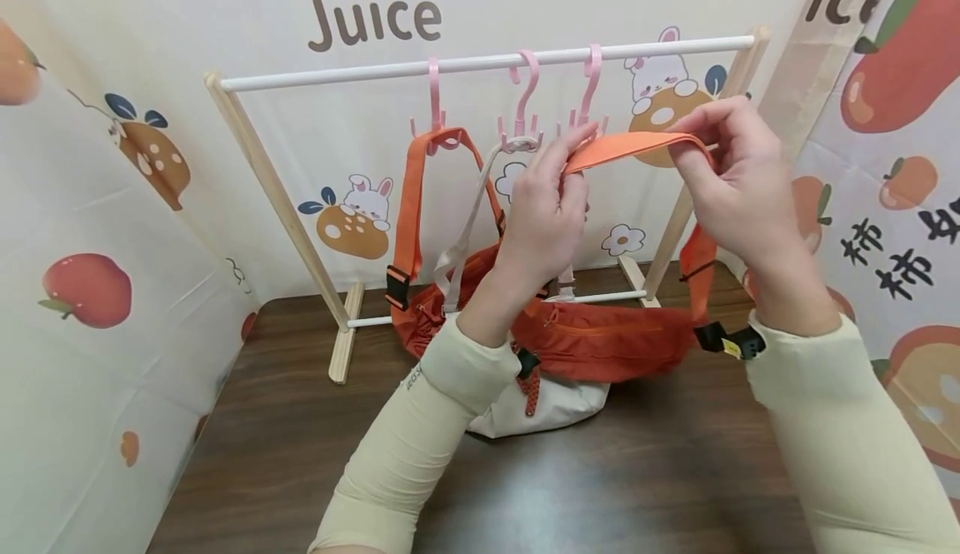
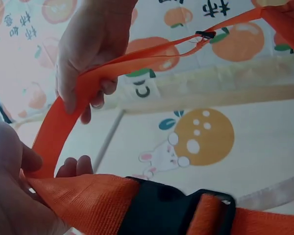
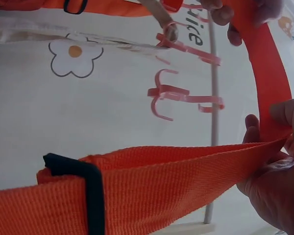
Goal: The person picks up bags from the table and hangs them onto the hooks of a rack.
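In the head view, an orange strap (image 1: 630, 147) stretches between both hands, in front of the rightmost pink hook (image 1: 592, 79). My left hand (image 1: 546, 212) pinches the strap's left part, and my right hand (image 1: 738, 175) pinches it farther right. From the right hand the strap runs down to a black buckle (image 1: 720, 339) beside a red-orange sling bag (image 1: 607, 339), low over the table. In the left wrist view a black buckle (image 2: 171, 210) sits on the strap near the left hand. A black slider (image 3: 90, 191) shows on the strap in the right wrist view.
A wooden rack with a white rod (image 1: 337, 75) stands at the back. An orange bag strap (image 1: 408, 204) hangs on the left pink hook (image 1: 435, 96), a cream bag's strap (image 1: 468, 221) on the middle one (image 1: 527, 87). The cream bag (image 1: 555, 411) rests on the dark table (image 1: 300, 454).
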The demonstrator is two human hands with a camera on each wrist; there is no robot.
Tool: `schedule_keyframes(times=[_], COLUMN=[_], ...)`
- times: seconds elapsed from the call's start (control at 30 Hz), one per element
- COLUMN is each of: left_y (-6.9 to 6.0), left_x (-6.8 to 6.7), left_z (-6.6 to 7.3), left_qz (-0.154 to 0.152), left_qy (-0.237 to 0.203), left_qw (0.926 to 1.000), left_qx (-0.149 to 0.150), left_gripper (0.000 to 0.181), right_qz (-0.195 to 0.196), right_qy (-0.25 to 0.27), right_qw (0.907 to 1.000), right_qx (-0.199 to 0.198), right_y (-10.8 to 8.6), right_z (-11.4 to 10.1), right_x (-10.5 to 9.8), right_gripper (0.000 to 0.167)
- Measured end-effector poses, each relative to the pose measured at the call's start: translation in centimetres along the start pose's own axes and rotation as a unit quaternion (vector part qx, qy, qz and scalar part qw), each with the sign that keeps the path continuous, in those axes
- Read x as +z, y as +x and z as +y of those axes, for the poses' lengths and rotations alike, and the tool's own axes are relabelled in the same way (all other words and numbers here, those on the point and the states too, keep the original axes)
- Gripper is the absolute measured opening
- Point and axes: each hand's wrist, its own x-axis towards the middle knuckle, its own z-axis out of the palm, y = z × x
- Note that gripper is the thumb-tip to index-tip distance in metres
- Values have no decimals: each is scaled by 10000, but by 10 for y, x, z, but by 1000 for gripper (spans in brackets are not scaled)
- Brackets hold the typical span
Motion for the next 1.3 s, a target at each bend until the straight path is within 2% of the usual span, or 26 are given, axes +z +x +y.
schedule_keyframes(times=[0.13, 0.23, 0.33, 0.43, 0.6, 0.7, 0.83, 1.03, 1.2, 1.3], left_y=[5, 8, 11, 13, 15, 15, 16, 19, 20, 21], left_x=[-3, -4, -6, -7, -7, -6, -5, -5, -4, -3], left_z=[-8, -14, -20, -26, -31, -31, -31, -31, -32, -33], left_qz=[-135, -142, 9, 221, 222, 98, 93, 244, 263, 232], left_qy=[397, 658, 880, 1020, 1107, 1155, 1158, 955, 749, 693], left_qw=[9987, 9974, 9960, 9943, 9928, 9919, 9916, 9935, 9942, 9940], left_qx=[-280, -258, -163, -203, -403, -519, -573, -569, -726, -819], left_gripper=[44, 35, 32, 29, 29, 32, 34, 37, 38, 38], right_qz=[-341, -564, -771, -945, -829, -628, -544, -695, -974, -1163], right_qy=[-70, -80, -12, 260, 775, 727, 582, 224, 30, 89], right_qw=[9993, 9977, 9947, 9901, 9850, 9860, 9854, 9804, 9749, 9724], right_qx=[162, 355, 678, 1004, 1297, 1364, 1508, 1829, 2001, 2022], right_y=[11, 17, 22, 27, 33, 39, 50, 69, 82, 87], right_z=[10, 15, 21, 32, 52, 58, 58, 55, 59, 63], right_x=[8, 11, 11, 9, 8, 11, 19, 31, 38, 42], right_gripper=[20, 20, 19, 22, 24, 24, 25, 29, 32, 33])
